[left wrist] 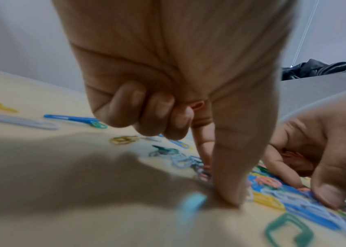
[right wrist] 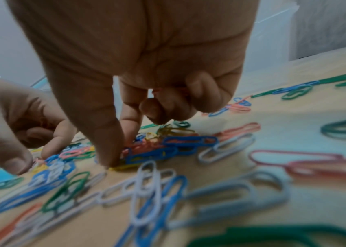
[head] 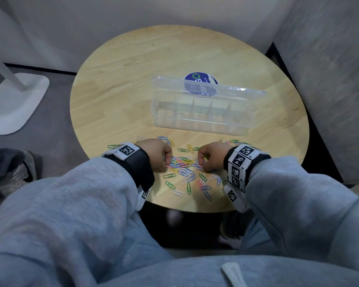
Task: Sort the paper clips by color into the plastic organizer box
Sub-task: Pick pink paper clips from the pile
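Near the table's front edge, both hands worked the paper clips pile; left hand and right hand each had thumb and forefinger pinching down into the heap, other fingers curled, the left seemingly tucking a pinkish clip. Risk: tangled, overlapping clips could lift together, mixing colours, or skid off the edge. Clips were thin, coated, multicoloured; organizer box stood open, apparently empty, behind the pile.
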Motion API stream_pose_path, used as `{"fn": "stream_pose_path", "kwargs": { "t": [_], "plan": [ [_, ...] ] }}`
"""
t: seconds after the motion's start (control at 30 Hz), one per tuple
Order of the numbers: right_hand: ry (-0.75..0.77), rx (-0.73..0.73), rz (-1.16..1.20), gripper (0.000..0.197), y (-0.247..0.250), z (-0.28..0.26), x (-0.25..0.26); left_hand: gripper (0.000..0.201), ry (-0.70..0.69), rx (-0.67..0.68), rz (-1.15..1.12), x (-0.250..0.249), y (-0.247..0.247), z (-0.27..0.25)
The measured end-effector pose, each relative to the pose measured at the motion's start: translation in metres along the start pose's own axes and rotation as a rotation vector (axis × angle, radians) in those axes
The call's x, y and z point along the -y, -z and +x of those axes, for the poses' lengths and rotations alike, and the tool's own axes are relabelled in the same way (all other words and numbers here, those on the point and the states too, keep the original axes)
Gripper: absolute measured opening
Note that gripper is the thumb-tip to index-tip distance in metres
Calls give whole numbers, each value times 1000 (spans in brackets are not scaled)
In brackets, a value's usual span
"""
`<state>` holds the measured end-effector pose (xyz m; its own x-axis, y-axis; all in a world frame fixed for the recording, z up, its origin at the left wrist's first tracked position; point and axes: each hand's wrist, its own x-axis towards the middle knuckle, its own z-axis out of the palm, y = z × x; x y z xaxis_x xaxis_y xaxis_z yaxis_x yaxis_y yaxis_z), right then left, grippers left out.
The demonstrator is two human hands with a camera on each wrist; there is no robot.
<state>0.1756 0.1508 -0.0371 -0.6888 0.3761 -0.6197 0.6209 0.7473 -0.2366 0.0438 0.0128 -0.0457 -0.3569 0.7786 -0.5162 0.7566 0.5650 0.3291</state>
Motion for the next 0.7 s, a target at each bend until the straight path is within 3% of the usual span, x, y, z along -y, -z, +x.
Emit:
{"fn": "stream_pose_path", "kwargs": {
  "t": [0.27, 0.37, 0.47, 0.6, 0.7],
  "plan": [
    [-17, -32, 51, 9, 2, -1, -4, 8, -58, -25, -39, 0, 1, 2],
    [-44, -54, 289, 2, 5, -3, -10, 10, -55, -26, -120, 4, 2, 1],
    [-60, -43, 510, 20, 10, -2, -14, 16, -53, 22, -268, 8, 5, 2],
    [-71, 27, 930, 26, 14, -7, -14, 22, -86, 47, -459, 9, 12, 3],
    [-69, 39, 1091, 27, 15, -9, -16, 23, -84, 43, -575, 11, 13, 4]
  ]
}}
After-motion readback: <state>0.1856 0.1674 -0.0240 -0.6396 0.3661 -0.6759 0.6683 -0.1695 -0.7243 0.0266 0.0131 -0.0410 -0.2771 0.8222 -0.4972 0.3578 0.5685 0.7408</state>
